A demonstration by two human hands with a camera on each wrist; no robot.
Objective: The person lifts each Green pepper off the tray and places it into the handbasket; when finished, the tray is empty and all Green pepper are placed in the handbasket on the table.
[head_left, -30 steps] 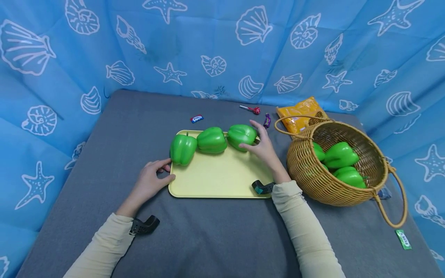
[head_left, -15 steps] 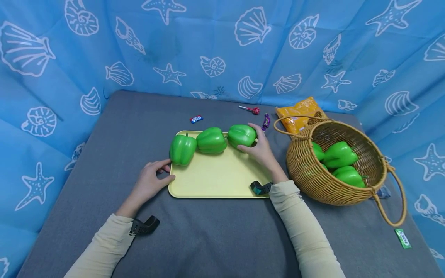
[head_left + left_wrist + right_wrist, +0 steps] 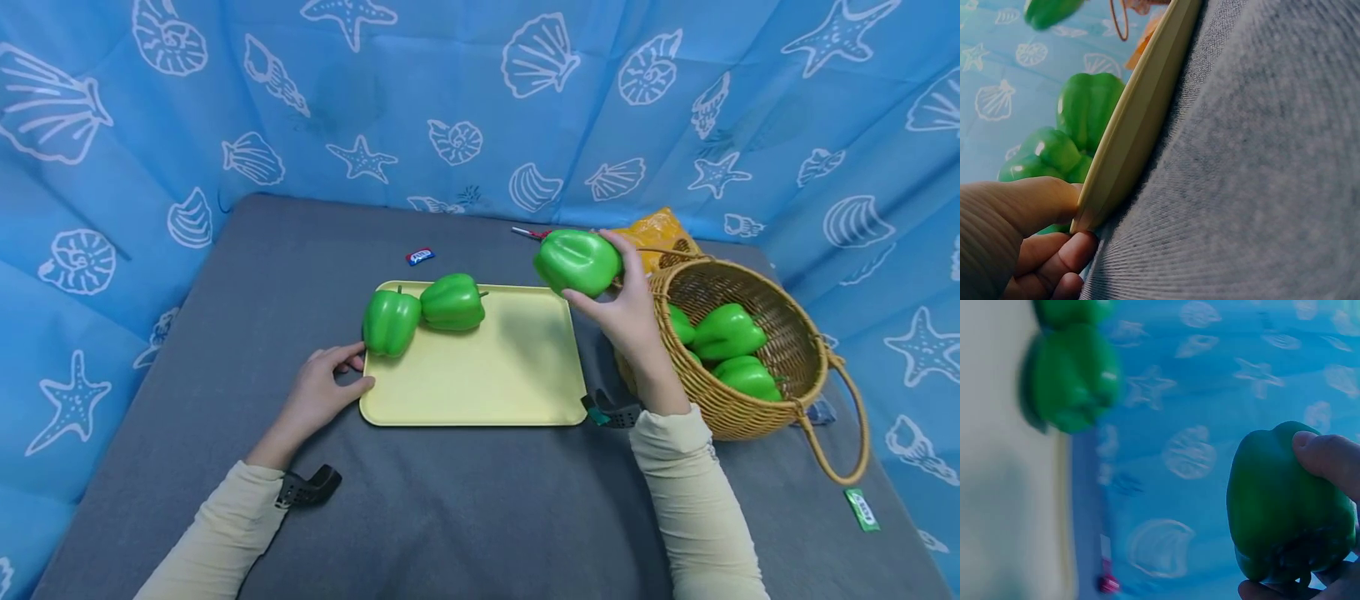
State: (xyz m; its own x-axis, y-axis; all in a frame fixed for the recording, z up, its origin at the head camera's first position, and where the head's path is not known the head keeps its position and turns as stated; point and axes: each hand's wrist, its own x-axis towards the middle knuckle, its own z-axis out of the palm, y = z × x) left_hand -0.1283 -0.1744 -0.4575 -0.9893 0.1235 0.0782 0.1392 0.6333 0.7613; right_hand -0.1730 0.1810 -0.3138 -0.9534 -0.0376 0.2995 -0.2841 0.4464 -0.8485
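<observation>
My right hand (image 3: 624, 312) holds a green bell pepper (image 3: 577, 262) in the air past the tray's right back corner. Thumb and fingers grip opposite sides of this pepper (image 3: 1288, 500) in the right wrist view. At the left rim of the pale yellow tray (image 3: 480, 392), my left hand (image 3: 324, 385) pinches the edge, thumb on the rim and fingers curled under it in the left wrist view. Two more green peppers lie along the tray's back left: one at the corner (image 3: 392, 323), the other beside it (image 3: 453, 302), stem pointing right.
A wicker basket (image 3: 708, 408) with several green peppers (image 3: 727, 332) stands tilted at the right. Behind it lies an orange packet (image 3: 660, 227). A lollipop (image 3: 528, 232) and a small blue-red wrapped candy (image 3: 420, 256) lie behind the tray; a green packet (image 3: 862, 509) lies front right.
The right hand has lifted the third pepper off the tray and carried it right, towards the basket. The left hand stays at the tray's left edge.
</observation>
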